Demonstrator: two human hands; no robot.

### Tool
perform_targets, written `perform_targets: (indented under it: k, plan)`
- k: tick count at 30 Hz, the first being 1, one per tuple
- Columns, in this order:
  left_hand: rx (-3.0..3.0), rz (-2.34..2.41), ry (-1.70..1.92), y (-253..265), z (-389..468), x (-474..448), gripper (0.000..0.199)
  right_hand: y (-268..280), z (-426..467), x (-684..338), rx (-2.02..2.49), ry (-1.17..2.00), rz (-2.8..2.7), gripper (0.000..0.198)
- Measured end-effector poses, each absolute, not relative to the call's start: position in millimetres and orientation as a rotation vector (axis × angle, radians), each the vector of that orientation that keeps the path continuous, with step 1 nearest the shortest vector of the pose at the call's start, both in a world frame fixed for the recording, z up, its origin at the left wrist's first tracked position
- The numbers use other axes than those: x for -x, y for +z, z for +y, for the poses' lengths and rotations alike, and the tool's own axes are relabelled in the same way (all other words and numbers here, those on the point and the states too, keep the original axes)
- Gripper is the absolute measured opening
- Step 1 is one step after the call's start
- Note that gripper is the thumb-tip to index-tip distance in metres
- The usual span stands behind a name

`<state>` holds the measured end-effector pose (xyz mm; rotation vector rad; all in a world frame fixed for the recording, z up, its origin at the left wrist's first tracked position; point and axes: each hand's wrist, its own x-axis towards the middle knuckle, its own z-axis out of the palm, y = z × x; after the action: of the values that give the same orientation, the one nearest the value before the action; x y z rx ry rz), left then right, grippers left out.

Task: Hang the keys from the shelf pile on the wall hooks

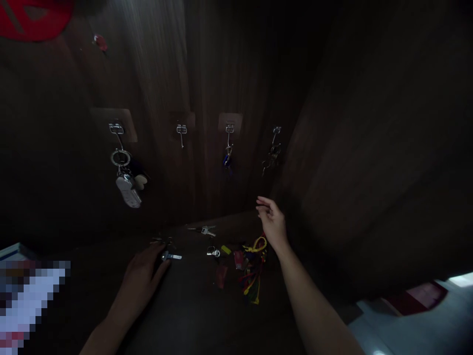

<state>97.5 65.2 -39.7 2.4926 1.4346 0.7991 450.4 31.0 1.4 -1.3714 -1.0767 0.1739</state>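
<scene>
My left hand point(142, 271) is low on the dark wooden shelf, fingers and thumb curled around a bunch of keys point(173, 257). One silver key sticks out to the right; part of the bunch is hidden under the fingers. My right hand point(272, 223) is raised near the back panel, fingers loosely bent and apart, with nothing visible in it. Just left of it and lower lies a bundle of colourful tassels point(252, 276) with a yellow loop. Between my hands are loose silver keys point(206, 230), another key point(213, 253), a yellow tag point(226, 250) and a red tag point(238, 260).
Metal hooks line the back panel. The left hook point(117, 129) carries a large key ring, one hook point(181, 129) is bare, a third point(229, 129) bears a blue-tagged key, and the right one point(277, 130) holds small keys. A dark side wall point(369, 148) stands at right.
</scene>
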Motion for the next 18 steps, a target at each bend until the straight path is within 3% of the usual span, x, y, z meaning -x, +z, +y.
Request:
perform_targets:
  k: [9, 18]
  plan:
    - [-2.358, 1.482, 0.844, -24, 66, -91, 0.037, -1, 32, -448, 1.359, 0.182, -1.089, 0.030]
    - [-2.319, 1.205, 0.808, -26, 58, -101, 0.029, -5, 34, -435, 1.363, 0.195, -1.158, 0.026]
